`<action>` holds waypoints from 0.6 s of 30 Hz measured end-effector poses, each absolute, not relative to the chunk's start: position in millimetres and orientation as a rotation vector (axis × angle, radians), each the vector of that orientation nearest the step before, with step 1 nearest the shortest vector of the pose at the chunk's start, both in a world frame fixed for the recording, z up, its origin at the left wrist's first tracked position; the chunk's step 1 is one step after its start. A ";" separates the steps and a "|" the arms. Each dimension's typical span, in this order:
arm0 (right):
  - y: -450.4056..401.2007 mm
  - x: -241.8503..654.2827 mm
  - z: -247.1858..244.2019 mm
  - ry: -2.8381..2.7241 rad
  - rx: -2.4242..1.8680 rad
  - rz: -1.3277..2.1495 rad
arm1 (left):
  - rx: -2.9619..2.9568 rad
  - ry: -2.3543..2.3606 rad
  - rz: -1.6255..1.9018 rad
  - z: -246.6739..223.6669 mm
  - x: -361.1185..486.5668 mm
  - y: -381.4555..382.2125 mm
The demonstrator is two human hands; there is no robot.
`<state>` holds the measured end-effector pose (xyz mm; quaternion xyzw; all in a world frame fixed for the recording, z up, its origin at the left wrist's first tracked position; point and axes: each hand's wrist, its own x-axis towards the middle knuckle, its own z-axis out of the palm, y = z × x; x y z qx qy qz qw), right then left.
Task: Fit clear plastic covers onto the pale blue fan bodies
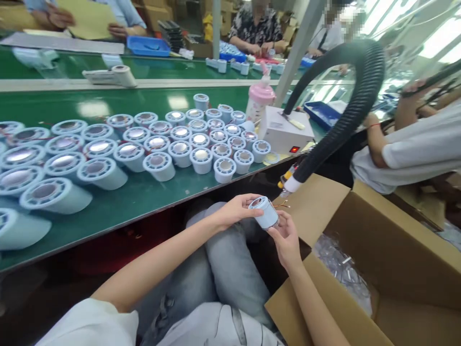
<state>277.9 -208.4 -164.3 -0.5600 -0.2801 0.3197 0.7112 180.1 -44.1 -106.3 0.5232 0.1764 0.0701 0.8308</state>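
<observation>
Pale-blue cylinder (267, 217) was held two-handed above lap (226, 254), just off near edge of worktop (120, 207). Long axis tilted: ringed end up and leftward, other end down toward right. Left hand (239, 210) gripped upper end, thumb near its rim; right hand (288, 244) pinched lower end with fingers and thumb. Both touched it; from where I stood, neither was nearer. Thin wires (282, 204) stuck out rightward. Similar cylinders (200, 160) crowded worktop up to near edge; open carton (406, 254) sat to right.
</observation>
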 end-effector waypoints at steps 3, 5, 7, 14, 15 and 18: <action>-206.5 291.8 -173.1 -0.557 -1.265 0.643 | 1.134 0.343 0.098 -107.3 208.7 -40.6; -205.5 297.6 -174.7 -0.536 -1.269 0.631 | 1.151 0.343 0.071 -106.7 216.9 -39.6; -206.4 301.1 -174.5 -0.527 -1.268 0.625 | 1.161 0.353 0.052 -105.1 220.2 -40.2; -212.4 306.5 -162.3 -0.613 -1.288 0.579 | 1.190 0.391 0.013 -94.3 227.6 -44.5; -214.7 307.2 -157.4 -0.636 -1.308 0.560 | 1.196 0.389 -0.005 -92.6 227.0 -45.6; -242.2 319.0 -137.3 -0.656 -1.437 0.447 | 1.198 0.389 -0.084 -89.7 219.3 -51.4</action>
